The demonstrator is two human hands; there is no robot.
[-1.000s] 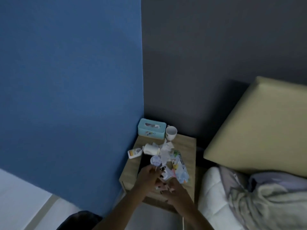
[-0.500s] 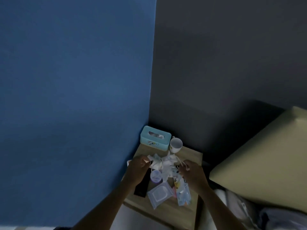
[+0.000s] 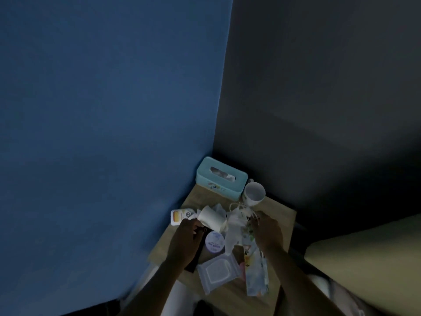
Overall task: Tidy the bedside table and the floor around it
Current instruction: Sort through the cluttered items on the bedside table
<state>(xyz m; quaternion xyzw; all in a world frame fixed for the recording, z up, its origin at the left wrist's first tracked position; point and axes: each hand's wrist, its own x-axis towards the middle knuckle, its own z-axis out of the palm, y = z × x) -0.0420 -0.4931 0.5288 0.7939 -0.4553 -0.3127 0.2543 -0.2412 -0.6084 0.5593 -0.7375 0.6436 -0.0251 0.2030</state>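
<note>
Blue and dark grey walls meet behind a wooden surface (image 3: 279,216) in the lower middle of the frame. It is littered with a tissue box (image 3: 222,179), mug (image 3: 254,196), round jar (image 3: 214,241), wipes pack (image 3: 218,273) and flowered packet (image 3: 256,279). The left hand (image 3: 185,241) curls its fingers (image 3: 194,228) against a white bottle (image 3: 211,218) lying on its side. The right hand (image 3: 270,233) curls its fingers at crumpled tissue (image 3: 234,221). Whether either truly grips is too dim to tell.

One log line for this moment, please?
left hand: by lying white bottle | right hand: at crumpled tissue | grips: unclear | bedside table: cluttered
</note>
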